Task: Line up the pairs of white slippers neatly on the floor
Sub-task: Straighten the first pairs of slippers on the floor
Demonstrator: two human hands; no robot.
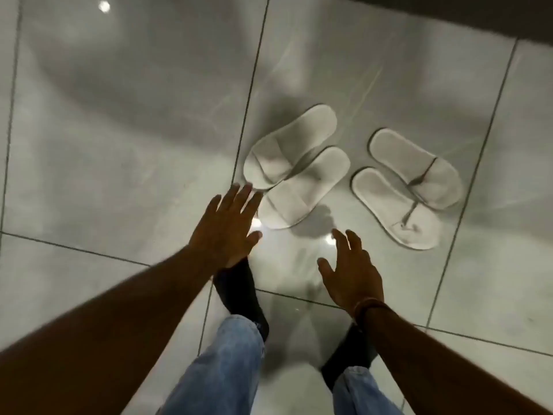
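Note:
Two pairs of white slippers lie on the glossy grey tiled floor (119,145). The left pair (294,166) is slanted, toes toward me and to the left, its two slippers touching side by side. The right pair (410,187) slants the other way, toes toward the lower right, with a small gap between its slippers. My left hand (229,226) hovers flat with fingers spread, just left of the left pair's toes. Near the floor, my right hand (350,271) hangs with fingers apart, below and between the two pairs. Neither hand holds anything.
My feet in black socks (242,298) and blue jeans (227,363) stand on the tiles just behind my hands. A dark strip (449,13) runs along the top right of the floor. Bare tiles stretch to the left of the slippers.

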